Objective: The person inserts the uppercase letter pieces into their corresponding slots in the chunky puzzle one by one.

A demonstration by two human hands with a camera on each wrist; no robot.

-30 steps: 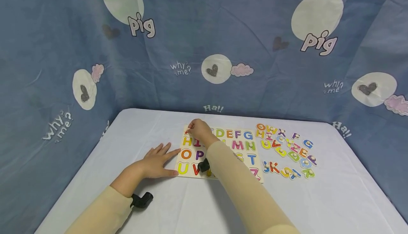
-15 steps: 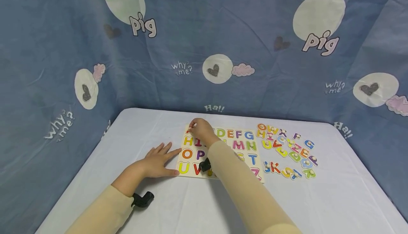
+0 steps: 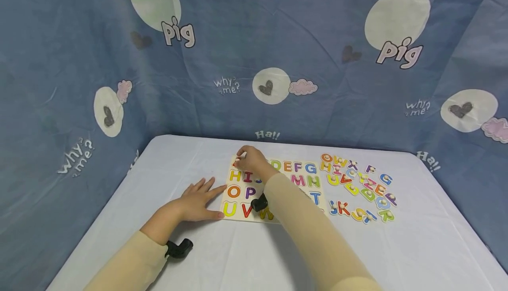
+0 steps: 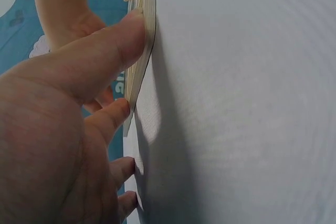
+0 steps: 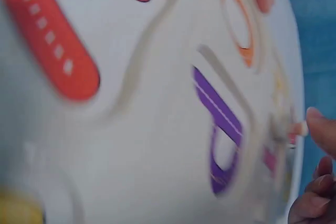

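Observation:
A wooden alphabet puzzle board point(image 3: 240, 201) lies on the white cloth, printed with coloured capitals. My left hand point(image 3: 198, 203) rests spread out at its left edge. In the left wrist view the thumb point(image 4: 134, 35) presses on the board's edge, and the index fingertip touches it lower down. My right hand point(image 3: 254, 161) is over the far left corner, fingers bent around a small wooden knob point(image 5: 300, 128) that meets the thumb in the right wrist view. Red of a letter A piece point(image 3: 234, 164) shows under these fingers; the rest is hidden. Knobbed M point(image 3: 298, 180) and N point(image 3: 313, 181) pieces sit in the board.
Right of the board lie several loose knobbed letters, among them an O point(image 3: 326, 158), a K point(image 3: 342, 208) and an R point(image 3: 386, 215). A blue patterned curtain point(image 3: 222, 119) stands behind the table. The right sleeve point(image 3: 309, 220) crosses over the board's near right part.
The right hand has shifted slightly at the far left corner, and its index finger and thumb show a small gap now. The right forearm has moved a little right. The left hand stays put.

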